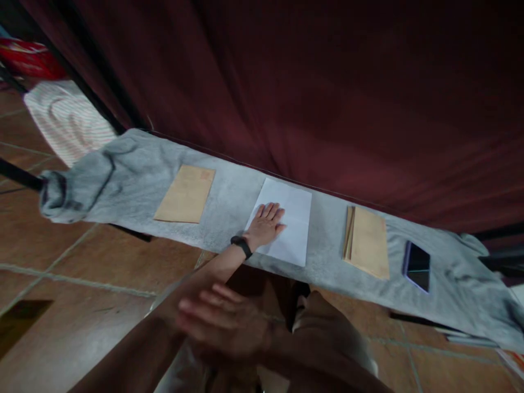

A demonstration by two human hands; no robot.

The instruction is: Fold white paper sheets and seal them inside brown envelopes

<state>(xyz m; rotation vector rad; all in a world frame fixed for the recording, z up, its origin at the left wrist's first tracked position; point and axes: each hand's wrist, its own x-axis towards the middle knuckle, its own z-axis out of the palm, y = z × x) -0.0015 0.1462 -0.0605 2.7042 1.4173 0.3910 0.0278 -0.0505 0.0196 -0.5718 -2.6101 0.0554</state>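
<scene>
My left hand lies flat on a sheet of white paper, fingers spread, with a dark band on its wrist. The paper has faint crease lines and rests on a grey cloth. Blurred by motion, my right hand is held in front of my left forearm, its fingers stretched out and nothing in them. Whether it touches the forearm I cannot tell. To the left of the paper is a brown envelope; to the right, a stack of brown envelopes.
A phone lies on the cloth at the right. Behind the narrow cloth-covered surface hangs a dark red curtain. A striped cloth and a red container are at the far left. Tiled floor shows below.
</scene>
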